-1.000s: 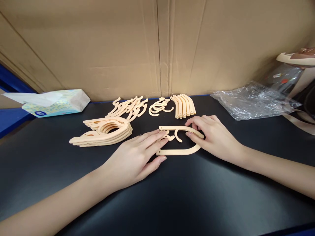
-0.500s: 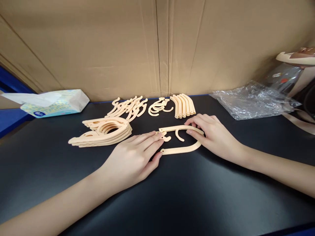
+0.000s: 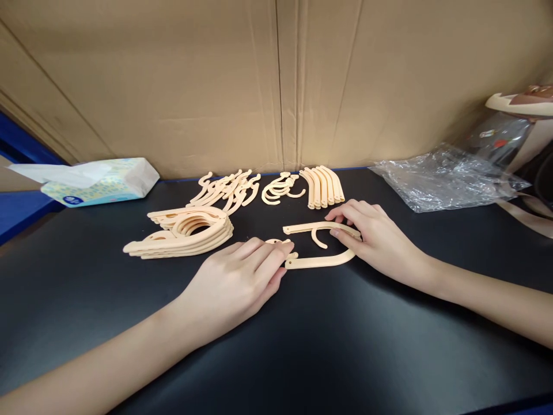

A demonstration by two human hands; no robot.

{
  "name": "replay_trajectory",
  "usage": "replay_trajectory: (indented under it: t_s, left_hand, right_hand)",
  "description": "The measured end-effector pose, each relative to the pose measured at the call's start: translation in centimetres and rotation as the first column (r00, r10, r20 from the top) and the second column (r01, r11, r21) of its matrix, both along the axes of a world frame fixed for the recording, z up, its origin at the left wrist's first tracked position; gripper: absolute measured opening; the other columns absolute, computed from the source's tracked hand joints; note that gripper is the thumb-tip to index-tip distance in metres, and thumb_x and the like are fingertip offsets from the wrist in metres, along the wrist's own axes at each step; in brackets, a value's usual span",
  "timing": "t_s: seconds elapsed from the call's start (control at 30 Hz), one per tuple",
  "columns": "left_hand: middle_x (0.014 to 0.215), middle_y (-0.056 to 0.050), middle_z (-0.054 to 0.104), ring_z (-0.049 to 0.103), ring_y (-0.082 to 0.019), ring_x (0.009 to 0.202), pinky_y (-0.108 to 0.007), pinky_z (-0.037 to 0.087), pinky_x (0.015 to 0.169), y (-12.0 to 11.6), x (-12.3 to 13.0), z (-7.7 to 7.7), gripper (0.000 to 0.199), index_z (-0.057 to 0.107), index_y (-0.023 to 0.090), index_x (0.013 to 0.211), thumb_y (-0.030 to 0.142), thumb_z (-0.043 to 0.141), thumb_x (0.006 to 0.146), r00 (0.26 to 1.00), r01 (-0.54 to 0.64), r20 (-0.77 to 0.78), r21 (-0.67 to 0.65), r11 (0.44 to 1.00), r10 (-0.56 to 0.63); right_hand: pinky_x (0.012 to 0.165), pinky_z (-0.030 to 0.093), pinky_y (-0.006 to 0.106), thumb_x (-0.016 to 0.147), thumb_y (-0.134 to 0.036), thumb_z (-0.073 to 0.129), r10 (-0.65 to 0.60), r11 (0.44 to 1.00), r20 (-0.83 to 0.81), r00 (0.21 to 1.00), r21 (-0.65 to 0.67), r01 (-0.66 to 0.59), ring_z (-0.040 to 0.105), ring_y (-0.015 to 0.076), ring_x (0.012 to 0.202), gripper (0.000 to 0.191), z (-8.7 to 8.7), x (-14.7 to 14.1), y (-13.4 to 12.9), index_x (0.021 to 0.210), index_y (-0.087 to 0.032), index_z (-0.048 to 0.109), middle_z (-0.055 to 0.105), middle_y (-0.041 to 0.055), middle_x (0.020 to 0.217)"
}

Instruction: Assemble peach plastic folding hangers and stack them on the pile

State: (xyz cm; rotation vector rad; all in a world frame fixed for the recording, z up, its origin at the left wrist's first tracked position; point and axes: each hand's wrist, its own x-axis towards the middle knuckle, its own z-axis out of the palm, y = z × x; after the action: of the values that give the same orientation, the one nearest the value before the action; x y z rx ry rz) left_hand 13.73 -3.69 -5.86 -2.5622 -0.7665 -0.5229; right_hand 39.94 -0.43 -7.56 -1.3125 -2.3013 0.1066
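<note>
A cream curved frame [image 3: 322, 261] lies on the black table, its two arms pointing left and a small hook [image 3: 318, 238] between them. My right hand [image 3: 369, 233] grips the frame's curved right end between thumb and fingers. At the left ends of the arms, my left hand [image 3: 246, 276] has its fingers together over a small cream piece [image 3: 294, 255], which they partly cover. To the left is a stack of cream folded frames [image 3: 185, 245].
Behind lie a pile of wavy cream pieces [image 3: 222, 189], several hooks [image 3: 283, 187] and a row of curved arms [image 3: 322, 187]. A tissue pack [image 3: 103, 181] is at the left, clear plastic [image 3: 449, 178] at the right, cardboard [image 3: 194, 86] at the back.
My left hand has moved slightly nearer with its fingers more bent, and the small piece has shifted toward the lower arm of the frame. My right hand keeps its grip.
</note>
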Motion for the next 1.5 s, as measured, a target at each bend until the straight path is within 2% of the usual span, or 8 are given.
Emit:
replay_trajectory:
  t_s: [0.23, 0.47, 0.6, 0.73, 0.9, 1.13, 1.33, 1.5]
  left_hand:
    - [0.096, -0.002, 0.072, 0.067, -0.018, 0.082, -0.031, 0.050, 0.067, -0.1, -0.3, -0.1, 0.022, 0.061, 0.010, 0.114, 0.015, 0.056, 0.094, 0.999, 0.041, 0.007, -0.008, 0.999, -0.041]
    - [0.102, -0.004, 0.072, 0.067, -0.020, 0.088, -0.031, 0.050, 0.069, 0.1, -0.4, -0.3, 0.018, 0.064, 0.011, 0.109, 0.014, 0.053, 0.095, 0.999, 0.024, -0.048, 0.010, 1.000, -0.024]
    - [0.098, -0.003, 0.073, 0.067, -0.019, 0.084, -0.031, 0.050, 0.065, 0.1, -0.2, -0.3, 0.018, 0.065, 0.012, 0.106, 0.015, 0.051, 0.096, 0.999, -0.019, -0.051, 0.035, 0.999, 0.021]
    - [0.098, -0.003, 0.073, 0.067, -0.019, 0.082, -0.031, 0.050, 0.065, 0.1, -0.1, -0.2, 0.019, 0.066, 0.013, 0.103, 0.018, 0.050, 0.097, 0.998, -0.052, -0.015, 0.024, 0.998, 0.053]
    - [0.101, -0.005, 0.073, 0.067, -0.021, 0.086, -0.032, 0.050, 0.069, 0.0, -0.3, -0.3, 0.020, 0.065, 0.011, 0.107, 0.011, 0.050, 0.094, 0.998, -0.049, -0.035, 0.012, 0.999, 0.050]
    - [0.102, -0.007, 0.073, 0.067, -0.020, 0.084, -0.031, 0.048, 0.068, 0.1, -0.5, -0.4, 0.024, 0.062, 0.008, 0.112, 0.006, 0.047, 0.095, 0.998, -0.056, -0.023, 0.029, 0.998, 0.056]
    - [0.102, -0.006, 0.070, 0.063, -0.020, 0.086, -0.030, 0.048, 0.074, 0.0, -0.6, -0.1, 0.033, 0.061, 0.010, 0.113, 0.002, 0.034, 0.097, 1.000, -0.014, 0.000, 0.030, 0.999, 0.014]
    - [0.088, -0.003, 0.067, 0.059, -0.019, 0.074, -0.030, 0.042, 0.060, 0.0, -0.4, 0.0, 0.031, 0.060, 0.014, 0.111, 0.004, 0.033, 0.098, 0.996, -0.084, 0.018, 0.050, 0.995, 0.083]
  right_hand:
    - [0.082, 0.044, 0.036, 0.094, -0.017, 0.052, 0.199, 0.976, -0.066, 0.978, 0.107, -0.191, 0.054, 0.0209, 0.095, 0.012, 0.7, -0.3, -0.9, 0.105, -0.019, 0.057, 0.061, 0.0061, 0.102]
    - [0.081, 0.044, 0.034, 0.095, -0.029, 0.057, 0.376, 0.913, 0.067, 0.924, 0.147, -0.381, 0.055, 0.0208, 0.094, 0.021, 0.6, -0.5, -1.2, 0.111, -0.016, 0.062, 0.061, 0.0086, 0.104]
    - [0.077, 0.042, 0.034, 0.093, -0.033, 0.060, 0.388, 0.911, 0.090, 0.917, 0.111, -0.396, 0.056, 0.0203, 0.088, 0.020, 0.6, -0.4, -1.1, 0.103, -0.017, 0.066, 0.065, 0.0066, 0.097]
    - [0.074, 0.042, 0.031, 0.094, -0.026, 0.058, 0.415, 0.902, 0.090, 0.905, 0.094, -0.422, 0.057, 0.0165, 0.080, 0.012, 0.7, -0.5, -1.2, 0.093, -0.020, 0.067, 0.065, 0.0039, 0.092]
    - [0.070, 0.045, 0.028, 0.089, -0.018, 0.056, 0.406, 0.907, 0.029, 0.913, 0.112, -0.407, 0.057, 0.0153, 0.077, 0.010, 0.8, -0.8, -1.4, 0.082, -0.019, 0.064, 0.061, 0.0025, 0.082]
    - [0.061, 0.045, 0.023, 0.086, -0.015, 0.055, 0.375, 0.926, -0.047, 0.926, 0.069, -0.372, 0.059, 0.0142, 0.079, 0.009, 0.6, -0.7, -1.7, 0.084, -0.019, 0.062, 0.058, 0.0032, 0.085]
    - [0.058, 0.045, 0.021, 0.088, -0.014, 0.054, 0.359, 0.926, -0.034, 0.933, 0.137, -0.352, 0.059, 0.0119, 0.076, 0.010, 0.5, -0.6, -1.9, 0.086, -0.019, 0.062, 0.057, 0.0034, 0.088]
    - [0.055, 0.044, 0.020, 0.089, -0.015, 0.053, 0.335, 0.929, -0.044, 0.941, 0.181, -0.322, 0.058, 0.0113, 0.074, 0.009, 0.5, -0.6, -2.0, 0.085, -0.020, 0.060, 0.058, 0.0031, 0.088]
